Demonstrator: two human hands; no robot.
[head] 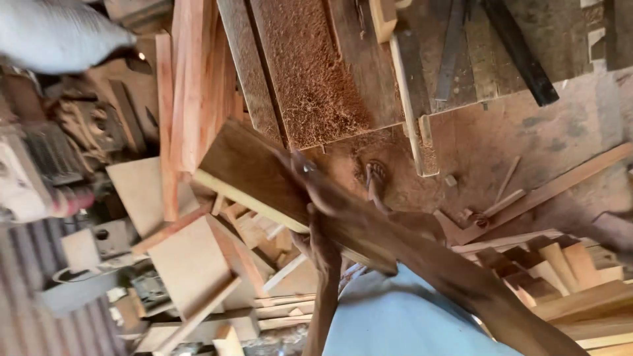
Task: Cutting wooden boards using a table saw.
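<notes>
Over the scrap-littered floor, you carry a dark wooden board [264, 175], tilted, its pale edge facing down-left. Your right hand [323, 188] lies flat on top of the board's near end, fingers curled over the upper face. Your left hand [322, 249] comes up from below and presses against the board's underside edge; its fingers are blurred. Beyond the board stands a workbench [316, 79] heaped with sawdust [310, 86].
</notes>
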